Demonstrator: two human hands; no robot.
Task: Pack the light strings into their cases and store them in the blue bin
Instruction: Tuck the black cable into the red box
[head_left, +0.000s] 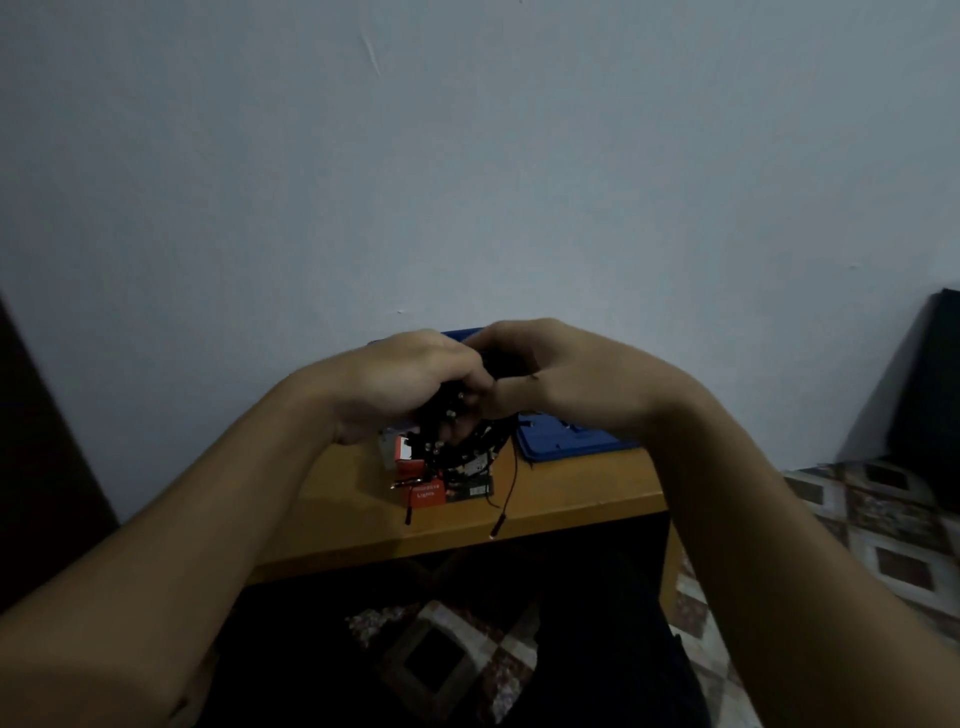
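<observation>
Left hand (410, 384) and right hand (550, 374) are curled round a bundled light string (457, 434).
Packing is judged barely begun: red case (423, 492) lies beneath, blue bin (460, 333) behind.

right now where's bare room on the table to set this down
Bare table: front right, between the blue lid and the near edge; front left, between the red case and the left forearm. Crowded in the middle: the case and the light string gripped by left hand and right hand.
</observation>
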